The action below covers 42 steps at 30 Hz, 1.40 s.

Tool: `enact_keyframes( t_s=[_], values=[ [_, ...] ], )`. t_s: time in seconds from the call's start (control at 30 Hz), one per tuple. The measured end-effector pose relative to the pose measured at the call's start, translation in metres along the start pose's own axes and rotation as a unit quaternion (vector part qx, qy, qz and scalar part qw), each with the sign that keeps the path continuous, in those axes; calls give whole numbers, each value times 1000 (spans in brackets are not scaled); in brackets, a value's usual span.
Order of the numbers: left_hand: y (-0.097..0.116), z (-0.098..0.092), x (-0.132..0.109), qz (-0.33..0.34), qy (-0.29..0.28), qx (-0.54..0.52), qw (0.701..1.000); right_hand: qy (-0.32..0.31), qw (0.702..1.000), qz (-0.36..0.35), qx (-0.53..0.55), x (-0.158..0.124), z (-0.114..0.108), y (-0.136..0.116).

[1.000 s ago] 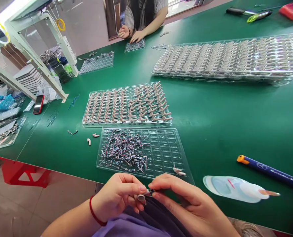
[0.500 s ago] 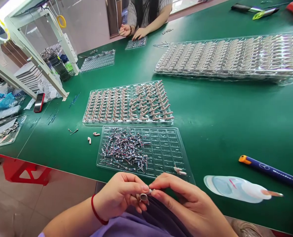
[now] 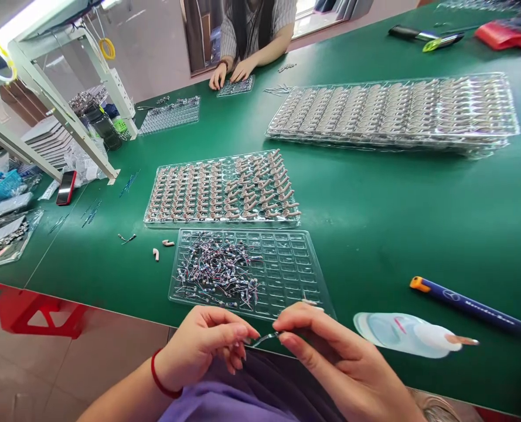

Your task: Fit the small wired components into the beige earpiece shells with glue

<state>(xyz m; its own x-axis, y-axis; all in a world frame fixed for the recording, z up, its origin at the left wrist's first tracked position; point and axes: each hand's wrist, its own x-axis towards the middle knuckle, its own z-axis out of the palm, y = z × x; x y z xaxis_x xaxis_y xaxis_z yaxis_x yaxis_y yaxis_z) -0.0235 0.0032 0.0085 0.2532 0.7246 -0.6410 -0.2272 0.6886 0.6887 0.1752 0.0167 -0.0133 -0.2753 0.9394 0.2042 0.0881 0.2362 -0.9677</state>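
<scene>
My left hand (image 3: 203, 346) and my right hand (image 3: 330, 357) meet at the table's near edge, each pinching one end of a small thin wired part (image 3: 266, 337). A red band circles my left wrist. Just beyond my fingers lies a clear tray (image 3: 295, 275) with a heap of small wired components (image 3: 218, 269) on its left half. Behind it sits a tray of pinkish earpiece shells (image 3: 222, 189) in rows. Two loose shells (image 3: 161, 248) lie on the green mat left of the trays.
A glue bottle (image 3: 412, 334) lies on its side at the right, a blue-handled tool (image 3: 466, 303) beyond it. A large stacked tray (image 3: 396, 108) fills the far right. Another person's hands (image 3: 231, 71) work at a small tray opposite. A phone (image 3: 65, 187) lies left.
The small round shell seen at my left fingertips earlier no longer shows; a thin wire now spans between both pinches. The view has shifted slightly, and my hands sit a little higher.
</scene>
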Motion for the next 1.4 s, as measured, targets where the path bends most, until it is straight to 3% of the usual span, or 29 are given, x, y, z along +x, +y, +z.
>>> enact_keyframes(
  t_s=[0.13,0.27,0.5,0.67,0.83,1.07,1.23,1.4],
  values=[
    [-1,5,4,-34,-48,16,998,-37,999,-22,2,1,4,-2],
    [-2,5,5,-25,-81,16,996,-42,999,-13,-1,3,2,-3],
    [-4,-1,-2,-20,-63,29,997,13,999,27,13,5,-5,-1],
    [-1,0,3,-39,-25,9,999,-16,1000,0,22,3,-1,-1],
    [-1,7,8,-68,-63,-5,996,-55,998,-9,21,3,2,0],
    [-11,11,5,-17,-27,17,999,-44,998,-46,-15,2,3,-2],
    [-11,17,-2,45,30,85,995,26,991,-91,-90,-1,8,-1],
    [-9,21,-7,85,31,118,989,62,982,-125,-128,-4,8,1]
  ],
)
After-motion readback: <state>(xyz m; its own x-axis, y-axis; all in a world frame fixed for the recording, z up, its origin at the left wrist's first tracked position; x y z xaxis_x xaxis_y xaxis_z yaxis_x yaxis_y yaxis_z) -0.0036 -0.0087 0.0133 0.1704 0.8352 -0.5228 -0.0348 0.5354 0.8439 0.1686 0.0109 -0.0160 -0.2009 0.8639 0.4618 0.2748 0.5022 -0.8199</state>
